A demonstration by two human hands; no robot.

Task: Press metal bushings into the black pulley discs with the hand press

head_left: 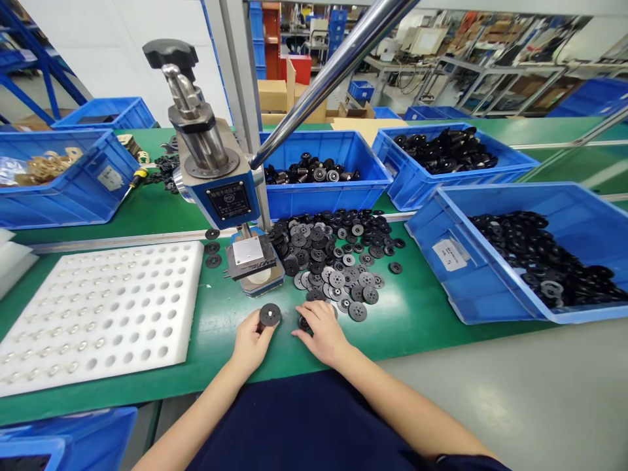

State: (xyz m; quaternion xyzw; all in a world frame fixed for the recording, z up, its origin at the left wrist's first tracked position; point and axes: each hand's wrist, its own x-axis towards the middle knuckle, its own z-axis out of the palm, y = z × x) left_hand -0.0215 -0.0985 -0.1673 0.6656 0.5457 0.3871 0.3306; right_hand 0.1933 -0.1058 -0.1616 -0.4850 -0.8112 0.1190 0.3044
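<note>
Between the thumb and fingers of my left hand [255,340] is a black round disc [269,314] with a small bright pin at its centre. My right hand [321,330] curls over another dark disc [303,322] at the near edge of the pile, its fingers partly hiding it. Just beyond both hands, a heap of black and grey discs [338,278] spreads over the green table. A hand press [230,196] with a long chrome lever stands beyond my left hand, and a metal block [248,254] sits under its ram.
At left lies a white foam tray [184,307], with small metal pins in many holes. Blue bins of black parts stand at the back [324,196], back right [451,171] and right [490,288]. A screwdriver [135,181] leans by the left bin [63,203].
</note>
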